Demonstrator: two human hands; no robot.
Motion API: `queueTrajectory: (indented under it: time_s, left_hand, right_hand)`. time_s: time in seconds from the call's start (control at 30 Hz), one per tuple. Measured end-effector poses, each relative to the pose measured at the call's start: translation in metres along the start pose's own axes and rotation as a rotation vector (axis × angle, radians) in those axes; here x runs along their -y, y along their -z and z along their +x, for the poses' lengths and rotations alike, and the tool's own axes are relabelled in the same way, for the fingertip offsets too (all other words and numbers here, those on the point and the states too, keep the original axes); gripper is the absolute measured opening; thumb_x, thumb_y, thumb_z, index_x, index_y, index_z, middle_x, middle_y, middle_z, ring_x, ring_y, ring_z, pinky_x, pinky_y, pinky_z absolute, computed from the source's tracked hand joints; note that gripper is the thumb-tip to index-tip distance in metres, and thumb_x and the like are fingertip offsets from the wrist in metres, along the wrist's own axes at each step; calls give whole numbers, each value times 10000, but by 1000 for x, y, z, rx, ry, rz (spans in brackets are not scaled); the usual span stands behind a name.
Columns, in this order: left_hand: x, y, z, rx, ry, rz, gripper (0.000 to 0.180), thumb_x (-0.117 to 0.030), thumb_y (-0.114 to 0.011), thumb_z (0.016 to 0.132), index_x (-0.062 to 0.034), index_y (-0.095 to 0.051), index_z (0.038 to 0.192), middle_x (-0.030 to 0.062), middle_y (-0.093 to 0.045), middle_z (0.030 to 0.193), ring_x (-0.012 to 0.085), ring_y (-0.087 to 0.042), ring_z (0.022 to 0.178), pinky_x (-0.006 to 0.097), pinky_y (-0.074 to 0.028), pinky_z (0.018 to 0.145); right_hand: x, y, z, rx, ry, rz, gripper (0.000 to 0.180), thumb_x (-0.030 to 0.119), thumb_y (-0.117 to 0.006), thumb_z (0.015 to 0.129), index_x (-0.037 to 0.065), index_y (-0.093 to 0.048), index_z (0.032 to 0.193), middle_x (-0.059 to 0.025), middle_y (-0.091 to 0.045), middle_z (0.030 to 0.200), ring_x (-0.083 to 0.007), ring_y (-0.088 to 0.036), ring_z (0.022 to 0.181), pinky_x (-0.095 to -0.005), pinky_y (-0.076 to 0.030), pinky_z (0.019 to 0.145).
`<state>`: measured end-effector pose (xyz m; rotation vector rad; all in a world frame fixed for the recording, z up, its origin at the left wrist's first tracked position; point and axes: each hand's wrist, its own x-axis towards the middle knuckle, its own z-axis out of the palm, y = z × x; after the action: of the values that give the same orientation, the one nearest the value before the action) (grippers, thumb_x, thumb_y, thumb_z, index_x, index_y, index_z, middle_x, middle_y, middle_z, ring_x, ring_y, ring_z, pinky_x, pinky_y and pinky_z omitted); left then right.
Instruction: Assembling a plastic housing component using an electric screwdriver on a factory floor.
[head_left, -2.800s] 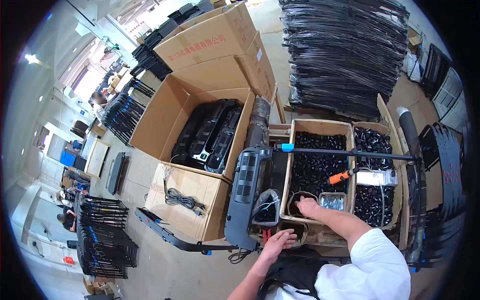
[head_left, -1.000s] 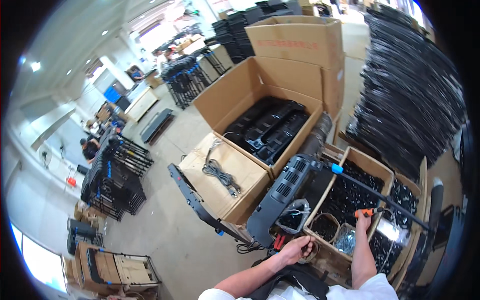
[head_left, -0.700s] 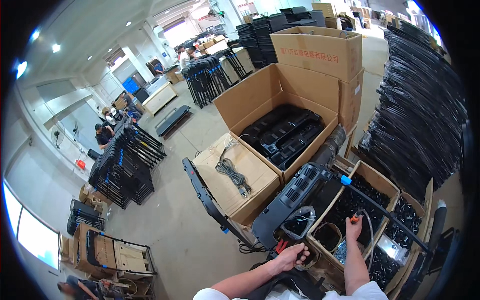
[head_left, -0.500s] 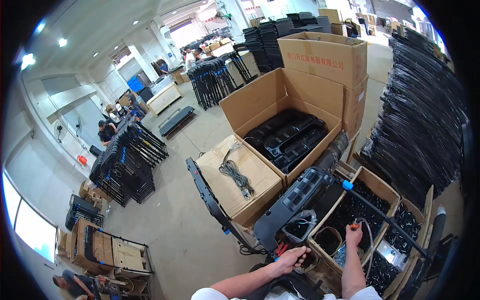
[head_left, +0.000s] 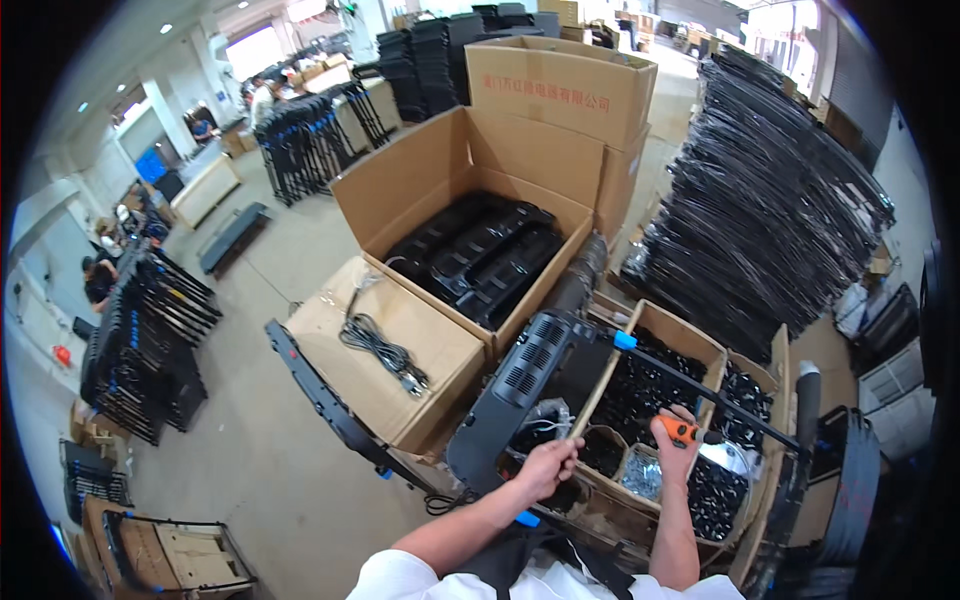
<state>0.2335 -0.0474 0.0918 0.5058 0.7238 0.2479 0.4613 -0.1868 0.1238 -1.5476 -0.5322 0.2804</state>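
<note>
My right hand (head_left: 676, 452) is wrapped round an orange power screwdriver (head_left: 680, 430), its dark tip pointing right over a wooden bin of small black parts (head_left: 650, 385). My left hand (head_left: 550, 468) is closed with the fingertips pinched together at the bin's near left corner; whatever is in them is too small to make out. Beside my left hand lies a black vented plastic housing (head_left: 520, 375), joined to a black tube frame (head_left: 690, 380) with a blue clip (head_left: 625, 341). Between my hands, a small compartment holds silvery screws (head_left: 641, 472).
Left of the housing, a carton (head_left: 440, 390) bears a coiled grey power cord (head_left: 380, 350). Behind it an open carton (head_left: 410, 215) holds black plastic covers (head_left: 480, 255). Wrapped black panels (head_left: 750, 200) are stacked at the right. Folded black frames (head_left: 145, 340) stand on the left.
The view has turned to the right. The screwdriver in my right hand has swung from pointing up and away to pointing right. My left hand stays pinched near the bin's corner.
</note>
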Motion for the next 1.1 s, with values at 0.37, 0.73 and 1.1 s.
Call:
queueTrajectory:
  time_s: [0.37, 0.73, 1.1]
  left_hand:
    - [-70, 18, 61, 81, -24, -357, 280, -320, -581, 1097, -68, -666, 1184, -36, -596, 846, 74, -508, 671, 224, -393, 537]
    - [-113, 49, 69, 173, 21, -661, 303, -346, -545, 1111, -59, -641, 1117, -15, -579, 833, 104, -522, 680, 226, -422, 543]
    - [-122, 60, 76, 264, 98, -677, 276, -306, -519, 1122, -89, -629, 1252, -23, -573, 861, 106, -514, 709, 239, -423, 578]
  right_hand:
    - [96, -116, -8, 212, 22, 140, 498, 59, -764, 878, 6, -560, 1330, -195, -718, 1214, -238, -682, 1124, -403, -543, 1020]
    - [98, -199, -14, 270, -6, 92, 501, 58, -778, 881, -9, -554, 1324, -185, -713, 1230, -231, -681, 1134, -399, -524, 1053]
    - [103, -213, 1, 288, -66, 26, 521, 81, -781, 887, -8, -537, 1338, -180, -710, 1242, -226, -665, 1147, -396, -498, 1074]
